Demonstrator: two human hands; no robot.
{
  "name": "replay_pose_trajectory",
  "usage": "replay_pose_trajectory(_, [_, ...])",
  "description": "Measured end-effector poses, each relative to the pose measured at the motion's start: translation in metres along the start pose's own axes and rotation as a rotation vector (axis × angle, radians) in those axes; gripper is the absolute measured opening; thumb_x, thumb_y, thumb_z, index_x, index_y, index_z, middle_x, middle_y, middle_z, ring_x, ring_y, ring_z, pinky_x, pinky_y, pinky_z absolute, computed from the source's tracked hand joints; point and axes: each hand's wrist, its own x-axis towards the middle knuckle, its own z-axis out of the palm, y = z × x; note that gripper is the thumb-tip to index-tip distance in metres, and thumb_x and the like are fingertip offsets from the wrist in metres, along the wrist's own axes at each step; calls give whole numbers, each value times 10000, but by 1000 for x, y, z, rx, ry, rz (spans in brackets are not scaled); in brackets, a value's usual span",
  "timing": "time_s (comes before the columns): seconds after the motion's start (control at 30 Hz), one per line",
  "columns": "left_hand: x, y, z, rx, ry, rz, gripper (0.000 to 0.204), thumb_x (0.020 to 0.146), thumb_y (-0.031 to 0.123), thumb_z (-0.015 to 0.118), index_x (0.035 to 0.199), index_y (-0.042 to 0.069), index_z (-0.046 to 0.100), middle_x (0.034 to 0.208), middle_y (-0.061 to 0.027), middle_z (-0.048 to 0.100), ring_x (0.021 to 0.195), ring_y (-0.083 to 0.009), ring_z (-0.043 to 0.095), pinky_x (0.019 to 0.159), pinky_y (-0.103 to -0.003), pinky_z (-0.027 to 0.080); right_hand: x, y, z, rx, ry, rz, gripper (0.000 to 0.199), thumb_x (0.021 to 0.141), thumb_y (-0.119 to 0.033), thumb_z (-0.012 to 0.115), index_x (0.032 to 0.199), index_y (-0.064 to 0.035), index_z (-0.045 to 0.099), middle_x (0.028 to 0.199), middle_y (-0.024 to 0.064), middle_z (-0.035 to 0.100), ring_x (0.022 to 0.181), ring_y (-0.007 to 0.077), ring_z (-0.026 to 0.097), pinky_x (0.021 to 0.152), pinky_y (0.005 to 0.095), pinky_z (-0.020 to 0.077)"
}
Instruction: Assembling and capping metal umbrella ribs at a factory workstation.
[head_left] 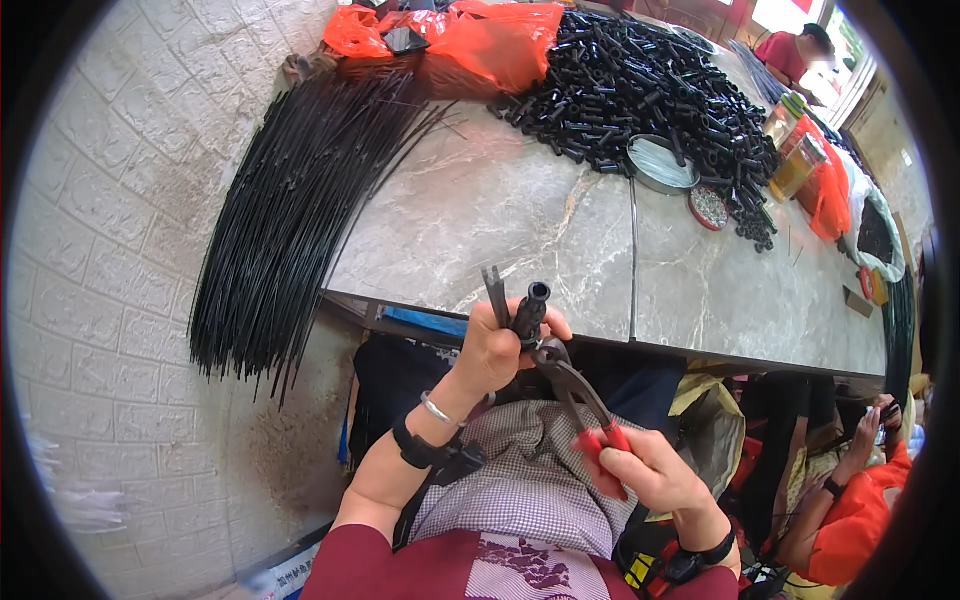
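My left hand (487, 352) is closed round a short black tube (531, 312), its open end pointing up. From the same fist sticks a dark, thin, fork-tipped piece (494, 290), whose kind I cannot make out. My right hand (655, 472) grips the red handles of a pair of pincers (580, 385). The metal jaws meet the lower part of the tube beside my left fingers; what lies between them is hidden. Both hands are above my checked apron (520, 460), just in front of the table's near edge.
On the marbled table (480, 210) lie a bundle of long black rods (300, 220), a heap of black tubes (640, 90) and orange bags (490, 45). A round tin (662, 165) and a small red dish (709, 208) stand near the heap. Co-workers (860, 520) sit at right and far right.
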Motion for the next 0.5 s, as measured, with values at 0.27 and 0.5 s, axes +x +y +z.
replay_pose_trajectory(0.27, [-5, -15, -6, 110, 14, -56, 903, 665, 869, 363, 789, 15, 627, 637, -21, 574, 508, -55, 494, 443, -189, 352, 5, 19, 3, 533, -236, -101, 447, 998, -196, 402, 1304, 128, 374, 1001, 209, 589, 745, 232, 634, 580, 288, 508])
replay_pose_trajectory(0.5, [-6, -10, -9, 212, 4, -27, 929, 664, 881, 305, 800, 14, 610, 669, -59, 589, 526, -96, 511, 464, -219, 362, 6, 21, 4, 588, -217, -79, 496, 993, -226, 404, 1322, 136, 323, 996, 279, 586, 719, 270, 637, 538, 309, 516])
